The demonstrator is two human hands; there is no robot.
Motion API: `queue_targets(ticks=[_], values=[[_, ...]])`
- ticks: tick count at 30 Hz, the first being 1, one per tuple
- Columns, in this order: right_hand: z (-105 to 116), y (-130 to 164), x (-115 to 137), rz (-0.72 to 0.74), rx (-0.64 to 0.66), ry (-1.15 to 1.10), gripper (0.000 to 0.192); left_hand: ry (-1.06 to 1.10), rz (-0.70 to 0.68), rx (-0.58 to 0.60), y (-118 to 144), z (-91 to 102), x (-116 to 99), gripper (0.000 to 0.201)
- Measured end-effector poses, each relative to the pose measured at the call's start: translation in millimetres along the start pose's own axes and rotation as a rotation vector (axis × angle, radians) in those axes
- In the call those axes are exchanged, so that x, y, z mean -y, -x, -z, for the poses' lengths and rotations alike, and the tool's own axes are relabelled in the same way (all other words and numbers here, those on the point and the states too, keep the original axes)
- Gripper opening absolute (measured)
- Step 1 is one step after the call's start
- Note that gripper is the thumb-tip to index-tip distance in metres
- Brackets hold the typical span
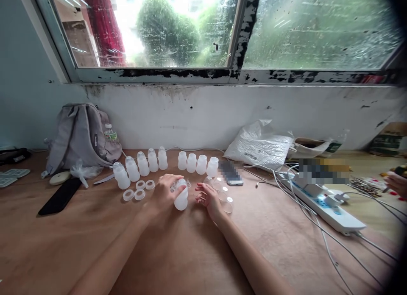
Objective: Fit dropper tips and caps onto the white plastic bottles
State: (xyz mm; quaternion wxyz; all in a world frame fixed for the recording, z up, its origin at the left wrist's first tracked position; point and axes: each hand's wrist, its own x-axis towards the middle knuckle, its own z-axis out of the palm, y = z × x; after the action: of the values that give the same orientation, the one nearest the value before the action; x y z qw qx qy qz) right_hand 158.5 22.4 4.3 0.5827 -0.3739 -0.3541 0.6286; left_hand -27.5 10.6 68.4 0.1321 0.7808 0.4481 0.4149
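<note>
The left hand (163,191) is gripping a small translucent bottle (181,196) standing on the tabletop (178,252), while the right hand (208,195) is hovering open just beside it, near loose clear caps (225,198). Behind the bottle, a capped row (140,165) and an uncapped row (197,163) are standing. Left of it, white rings (139,190) are lying loose, so much looks left.

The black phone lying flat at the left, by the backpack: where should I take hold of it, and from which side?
Probably across its two long edges, coming from above. The black phone lies flat on the table, so only its thin sides offer purchase; fingers could pinch near the middle. The edge nearest you looks unobstructed.
</note>
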Motion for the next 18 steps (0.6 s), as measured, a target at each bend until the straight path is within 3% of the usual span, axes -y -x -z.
queue_targets(ticks=[4,11,14,18], values=[[3.4,-2.4,-0.8,-0.006,-0.01,-0.009,0.025,-0.081,0.02,0.134,-26.4,22.0,-0.9,0.026],[9.6,-5.0,2.6,0.015,-0.008,0.019,0.023,-0.262,0.1,0.131,-99.6,54.5,13.2,0.031],[9.4,-5.3,1.0,0.043,-0.036,0.047,0.025,-0.322,0.141,0.128,-128.0,55.1,24.0,0.033],[6.6,-4.3,-2.5,0.048,-0.028,0.066,0.026,-0.371,0.197,0.144,-148.1,41.0,41.2,0.03]])
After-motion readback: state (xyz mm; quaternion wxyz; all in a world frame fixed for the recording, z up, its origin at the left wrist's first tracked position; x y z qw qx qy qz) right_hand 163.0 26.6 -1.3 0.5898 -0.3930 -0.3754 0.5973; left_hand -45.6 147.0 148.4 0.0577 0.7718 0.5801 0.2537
